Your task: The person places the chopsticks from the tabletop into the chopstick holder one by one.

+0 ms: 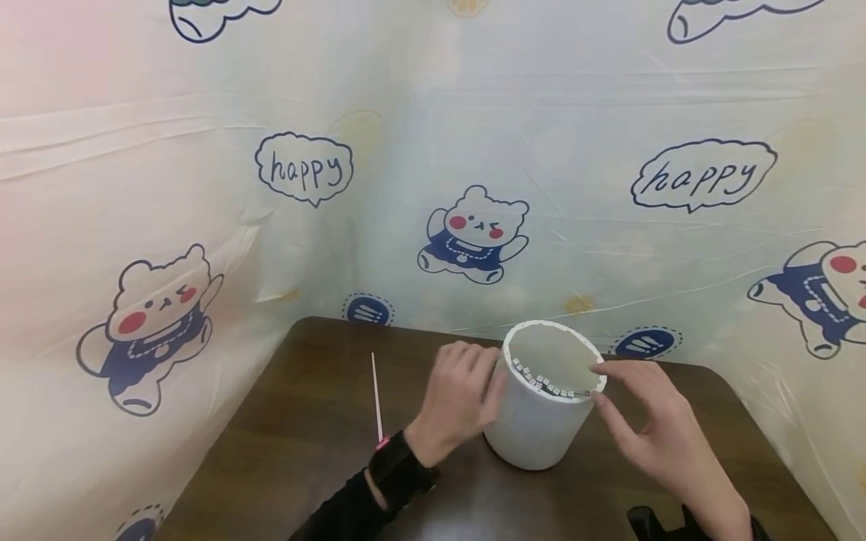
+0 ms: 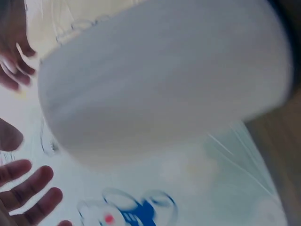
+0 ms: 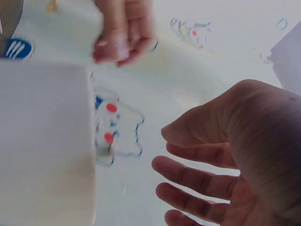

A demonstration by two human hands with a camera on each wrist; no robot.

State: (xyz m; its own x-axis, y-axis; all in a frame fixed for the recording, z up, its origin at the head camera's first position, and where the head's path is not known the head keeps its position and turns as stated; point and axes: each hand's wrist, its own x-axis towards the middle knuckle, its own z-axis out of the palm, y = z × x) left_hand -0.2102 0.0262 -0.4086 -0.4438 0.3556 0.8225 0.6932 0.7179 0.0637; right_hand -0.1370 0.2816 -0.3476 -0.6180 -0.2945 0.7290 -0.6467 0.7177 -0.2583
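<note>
A white cylinder (image 1: 534, 428) with an open top stands on the brown table, leaning slightly in the head view. Along the near part of its rim runs a row of small whitish cubes (image 1: 544, 385), too small to tell what they are. My left hand (image 1: 460, 391) is at the cylinder's left side near the rim; in the left wrist view its fingers (image 2: 33, 190) are spread, with the thumb apart. My right hand (image 1: 659, 421) is by the right rim, thumb and forefinger apart. The right wrist view shows a gap between its fingertips (image 3: 164, 165) and the cylinder (image 3: 47, 141).
On the dark wooden table (image 1: 284, 436), a thin pale stick (image 1: 376, 394) with a pink end lies left of the left wrist. A printed curtain (image 1: 406, 113) with bears hangs behind and at both sides of the table.
</note>
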